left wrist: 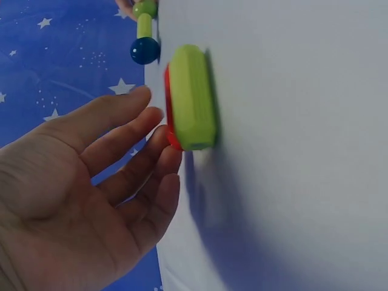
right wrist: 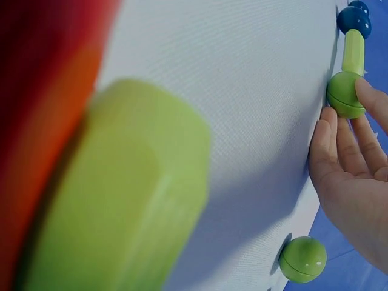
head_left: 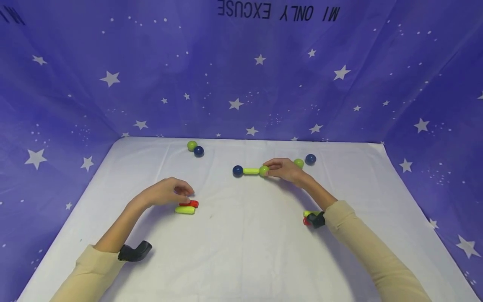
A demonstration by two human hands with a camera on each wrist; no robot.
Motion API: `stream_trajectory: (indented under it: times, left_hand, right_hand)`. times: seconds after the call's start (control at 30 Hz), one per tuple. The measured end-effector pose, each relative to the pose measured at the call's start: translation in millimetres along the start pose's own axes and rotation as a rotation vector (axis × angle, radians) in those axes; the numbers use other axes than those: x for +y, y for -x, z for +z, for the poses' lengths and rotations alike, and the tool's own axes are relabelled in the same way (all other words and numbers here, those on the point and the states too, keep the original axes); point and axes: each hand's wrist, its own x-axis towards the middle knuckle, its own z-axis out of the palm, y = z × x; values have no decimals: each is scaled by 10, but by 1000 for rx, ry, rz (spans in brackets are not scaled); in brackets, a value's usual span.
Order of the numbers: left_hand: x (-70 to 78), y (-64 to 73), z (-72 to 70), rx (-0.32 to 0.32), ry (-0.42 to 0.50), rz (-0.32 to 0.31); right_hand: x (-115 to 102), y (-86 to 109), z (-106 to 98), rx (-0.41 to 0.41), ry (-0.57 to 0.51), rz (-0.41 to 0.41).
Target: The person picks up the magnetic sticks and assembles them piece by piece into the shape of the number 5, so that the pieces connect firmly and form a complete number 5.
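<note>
My right hand (head_left: 285,170) pinches a green ball (head_left: 263,171) between thumb and fingers. That ball sits at one end of a yellow-green rod (head_left: 250,171), whose other end meets a dark blue ball (head_left: 237,170); the three lie in a line on the white table. My left hand (head_left: 167,191) hovers with loosely bent fingers by a red rod (head_left: 193,204), beside which lies another yellow-green rod (head_left: 185,210). In the left wrist view the fingertips are close to the red rod (left wrist: 169,109), mostly hidden behind the yellow-green one; nothing is gripped there.
At the back left, a green ball (head_left: 192,145) and a blue ball (head_left: 198,151) lie together. Beyond my right hand are another green ball (head_left: 298,163) and blue ball (head_left: 310,159). Near the right sleeve, a yellow-green rod (head_left: 310,213) and red rod (head_left: 305,221) are partly covered by the black wrist camera.
</note>
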Motion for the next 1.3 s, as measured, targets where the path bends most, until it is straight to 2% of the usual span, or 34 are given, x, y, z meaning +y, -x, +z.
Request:
stream_trajectory:
  times: [0.13, 0.23, 0.4, 0.5, 0.63, 0.73, 0.97, 1.13, 1.3]
  left_hand:
    - [-67, 13, 22, -34, -3, 18]
    - [-107, 1, 39, -32, -11, 25]
    - [-130, -44, 60, 13, -8, 13]
    - [-104, -104, 95, 58, 20, -6]
    - [-18, -244, 197, 115, 70, -22]
    - [93, -371, 298, 144, 120, -44]
    - [378, -659, 529, 215, 280, -157]
    - [485, -851, 655, 271, 280, -188]
    - [582, -964, 723, 322, 256, -205]
  right_hand:
    - [8, -12, -7, 5, -9, 4]
    - [10, -19, -3, 5, -11, 4]
    - [12, -20, 7, 0, -12, -14]
    - [139, -109, -11, 8, -8, -27]
    - [298, -221, -34, 24, -2, -32]
    - [288, -215, -30, 26, 3, -31]
    - [289, -216, -40, 32, -5, -19]
    - [314, -233, -46, 23, -7, -16]
    - [329, -252, -45, 23, -2, -15]
